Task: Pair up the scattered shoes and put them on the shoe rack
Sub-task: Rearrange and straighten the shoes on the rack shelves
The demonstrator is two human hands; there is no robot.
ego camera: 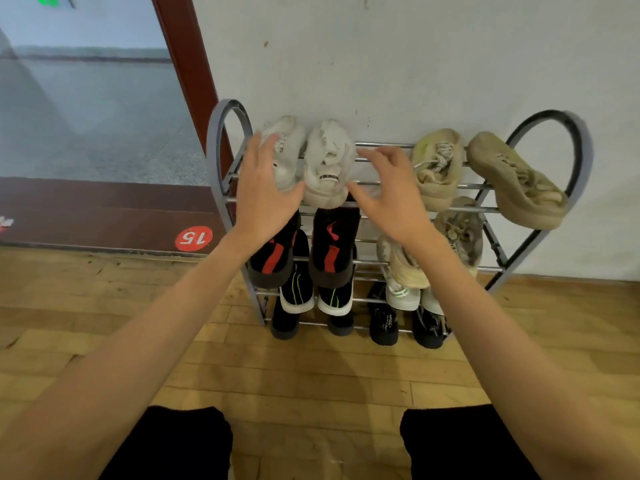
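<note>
A round red floor sticker (193, 238) by the doorway, left of the rack, shows a white "15" upside down from here, while lettering on the white shoe (327, 168) and black slippers (383, 323) is too blurred to read.

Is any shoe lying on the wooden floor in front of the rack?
No, the wooden floor shows only bare boards, and every visible shoe sits on the rack.

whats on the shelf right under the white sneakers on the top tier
Directly under the white sneakers sit two black shoes with red stripes, side by side on the shoe rack. The left hand and its forearm cover part of the left one.
</note>
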